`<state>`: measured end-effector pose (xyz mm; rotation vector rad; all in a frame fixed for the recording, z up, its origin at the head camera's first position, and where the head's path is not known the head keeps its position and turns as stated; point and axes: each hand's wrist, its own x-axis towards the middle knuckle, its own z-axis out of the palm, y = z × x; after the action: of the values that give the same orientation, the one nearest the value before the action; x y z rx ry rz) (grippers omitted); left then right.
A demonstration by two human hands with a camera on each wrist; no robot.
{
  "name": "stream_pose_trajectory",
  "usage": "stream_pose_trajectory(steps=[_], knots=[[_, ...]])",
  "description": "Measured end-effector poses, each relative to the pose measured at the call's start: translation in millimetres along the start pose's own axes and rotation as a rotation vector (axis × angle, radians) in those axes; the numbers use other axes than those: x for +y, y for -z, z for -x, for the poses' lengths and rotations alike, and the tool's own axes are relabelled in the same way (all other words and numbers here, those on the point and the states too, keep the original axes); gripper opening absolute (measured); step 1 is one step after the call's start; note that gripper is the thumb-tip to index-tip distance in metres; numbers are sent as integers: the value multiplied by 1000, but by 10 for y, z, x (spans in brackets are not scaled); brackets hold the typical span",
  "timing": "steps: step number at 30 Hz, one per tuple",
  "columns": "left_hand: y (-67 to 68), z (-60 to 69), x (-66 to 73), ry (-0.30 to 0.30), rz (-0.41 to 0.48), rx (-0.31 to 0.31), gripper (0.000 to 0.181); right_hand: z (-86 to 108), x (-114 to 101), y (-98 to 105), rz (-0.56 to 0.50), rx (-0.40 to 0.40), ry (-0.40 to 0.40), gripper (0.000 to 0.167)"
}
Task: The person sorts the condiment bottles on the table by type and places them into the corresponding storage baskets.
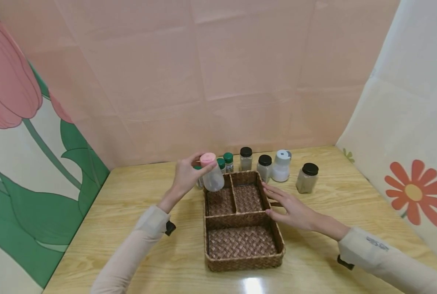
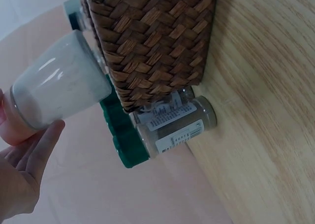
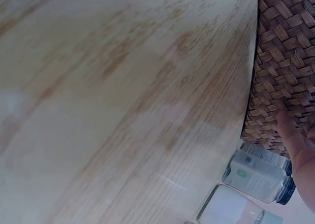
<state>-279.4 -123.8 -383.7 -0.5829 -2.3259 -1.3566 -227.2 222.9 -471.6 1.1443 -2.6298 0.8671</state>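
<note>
Creased pink cloth (image 1: 240, 61) backs the wood-grain table (image 1: 141, 253) I watch from afar. My left hand (image 1: 186, 175) pinches the bottle (image 1: 214, 181) by its pink lid, between thumb and fingers, and holds it slightly tilted over the rear left compartment of the basket (image 1: 245, 263). My right hand (image 1: 294, 210) has its fingers loosely extended, touching the basket's right wall (it grips nothing that I can make out). I judge the work early: the bottle is lifted but not set down, and the other containers stand outside the basket. Some green-capped jars (image 1: 228, 162) sit round its rear left corner; the black-capped jars (image 1: 306, 181) and a white bottle (image 1: 281, 169) stand behind and to the right. Smooth and cloudy, the bottle widens toward a rounded base. Coarse brown weave makes up the boxy basket, two small compartments behind one broad one. Black-capped jars look squarish and see-through; green-capped ones are slim, round and labelled.
</note>
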Motion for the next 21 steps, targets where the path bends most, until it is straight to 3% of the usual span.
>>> stream_pose_trajectory(steps=[11, 21], knots=[[-110, 67, -37, 28, -16, -61, 47, 13, 26, 0, 9, 11, 6, 66], [-214, 103, -115, -10, -2, -81, 49, 10, 22, -9, 7, 18, 18, 66]])
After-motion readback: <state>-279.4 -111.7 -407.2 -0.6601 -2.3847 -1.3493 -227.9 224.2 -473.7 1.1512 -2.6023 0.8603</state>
